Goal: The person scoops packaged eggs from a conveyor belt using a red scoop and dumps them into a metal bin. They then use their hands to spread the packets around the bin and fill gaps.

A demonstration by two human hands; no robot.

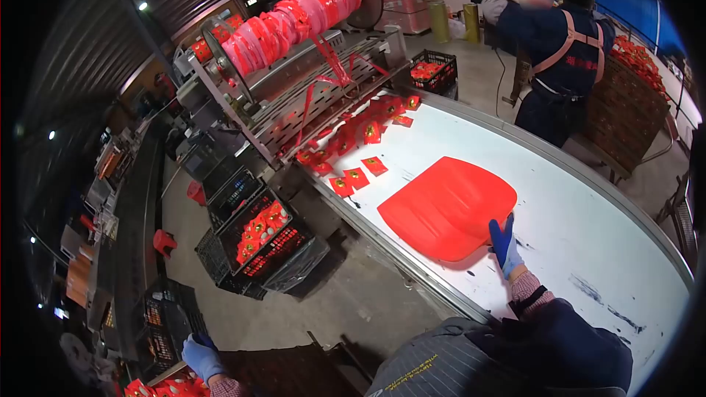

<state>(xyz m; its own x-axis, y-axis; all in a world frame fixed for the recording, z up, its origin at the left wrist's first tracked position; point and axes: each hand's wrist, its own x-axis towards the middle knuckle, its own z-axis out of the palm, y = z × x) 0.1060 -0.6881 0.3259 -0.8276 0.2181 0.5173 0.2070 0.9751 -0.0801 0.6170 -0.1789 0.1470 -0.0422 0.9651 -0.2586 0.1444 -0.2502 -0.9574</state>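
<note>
My right hand (506, 246), in a blue glove, is at the near right edge of a large red plastic scoop (448, 209), its fingers against the rim. The scoop lies on the white table (588, 250). Small red packets (357, 178) lie on the table beyond the scoop, with a denser pile by the machine. My left hand (202, 356), also gloved, is low at the left beside a container of red packets (165, 388); whether its fingers hold anything is too unclear to tell.
A machine with a roll of red film (294, 22) stands at the table's far end. Black crates with red packets (261, 234) are left of the table. A co-worker (566, 59) stands beyond its far side, near a large bin of packets (629, 103).
</note>
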